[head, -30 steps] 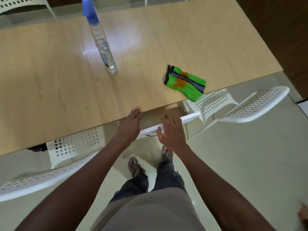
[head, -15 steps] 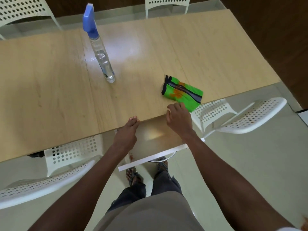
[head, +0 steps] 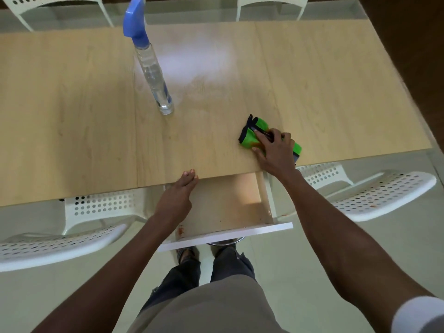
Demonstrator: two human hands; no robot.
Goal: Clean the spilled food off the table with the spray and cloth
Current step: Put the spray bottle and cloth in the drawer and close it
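A folded green cloth (head: 249, 135) with black trim and an orange stain lies near the front edge of the wooden table (head: 72, 116). My right hand (head: 276, 150) lies on top of it, fingers spread over the cloth and thumb at its near side. A clear spray bottle (head: 153, 75) with a blue trigger head stands upright on the table, left of the cloth. My left hand (head: 177, 195) reaches over the open drawer, its straight fingertips touching the table's front edge.
A white drawer (head: 228, 234) stands pulled out under the table edge, with reddish specks at its front left corner. White perforated chairs stand at left (head: 60, 246) and right (head: 374, 195). Two more chairs stand at the far side.
The drawer has slid out further. My right hand left the drawer front and moved up onto the green cloth. My left hand stayed at the table edge.
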